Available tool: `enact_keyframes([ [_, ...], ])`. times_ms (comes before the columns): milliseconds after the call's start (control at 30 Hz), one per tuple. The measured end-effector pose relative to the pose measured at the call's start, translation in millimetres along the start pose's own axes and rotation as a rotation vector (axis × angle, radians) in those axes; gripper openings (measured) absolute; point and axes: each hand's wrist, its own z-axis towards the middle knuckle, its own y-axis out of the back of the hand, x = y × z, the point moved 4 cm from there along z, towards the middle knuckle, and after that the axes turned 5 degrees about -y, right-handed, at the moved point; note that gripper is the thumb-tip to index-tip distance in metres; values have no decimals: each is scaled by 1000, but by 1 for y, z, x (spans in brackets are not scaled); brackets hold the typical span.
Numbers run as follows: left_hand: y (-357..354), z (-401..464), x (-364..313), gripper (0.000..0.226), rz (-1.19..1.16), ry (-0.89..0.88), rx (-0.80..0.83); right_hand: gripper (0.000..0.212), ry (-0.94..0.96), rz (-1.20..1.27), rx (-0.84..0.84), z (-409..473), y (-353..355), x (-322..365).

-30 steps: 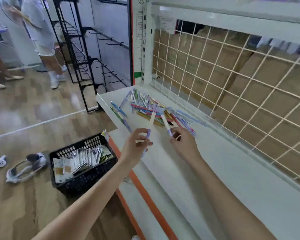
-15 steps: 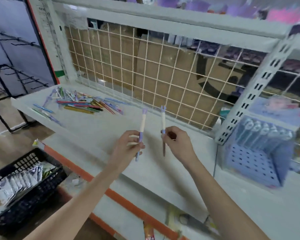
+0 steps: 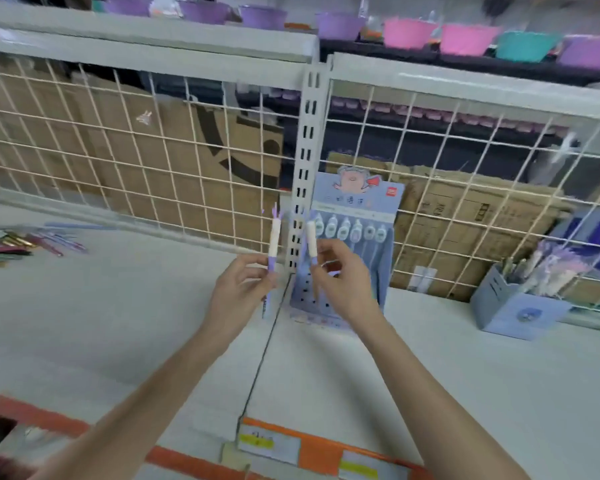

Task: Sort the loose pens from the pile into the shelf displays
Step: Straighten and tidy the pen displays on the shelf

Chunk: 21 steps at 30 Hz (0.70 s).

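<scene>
Swung right along the shelf since a second ago — pile of loose pens (image 3: 21,242) now way off at the far left edge instead of right under the hands. Left hand (image 3: 238,292) pinching one white-and-purple pen (image 3: 273,251) upright between thumb and fingers, right hand (image 3: 343,282) pinching its twin (image 3: 311,242) the same way, both pens carried over from the pile. Now sitting directly in front of the blue pegboard display (image 3: 352,237), right hand's pen nearly touching its front. Looks like the matching home too — row of similar white-capped pens already slotted along the display's top row. So probably about to drop both in, empty holes visible lower down.

Around: slotted upright post (image 3: 305,168) just left of the display, left pen right in front of it — could snag. Wire grid backing (image 3: 153,150) behind, cardboard boxes beyond. Blue pen cup (image 3: 510,306) off to the right, stuffed with purple pens. Coloured bowls (image 3: 409,32) on the top shelf. Whole view motion-blurred, so hole positions hard to make out.
</scene>
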Motion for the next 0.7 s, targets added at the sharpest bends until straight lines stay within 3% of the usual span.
enact_keyframes([
  [100, -72, 0, -1, 17, -35, -27, 60, 12, -15, 14, -83, -3, 71, -29],
  [233, -157, -7, 6, 17, -55, -1, 183, 21, -34, 40, -230, -14, 157, -61],
  [333, -206, -16, 7, 16, -80, 3, 238, 12, -54, 85, -312, -23, 210, -85],
  [500, -252, -26, 8, 19, -89, -13, 263, 12, -42, 142, -497, -33, 275, -109],
  [700, -265, -28, 9, 17, -67, 11, 229, 11, -19, 127, -663, -29, 304, -123],
])
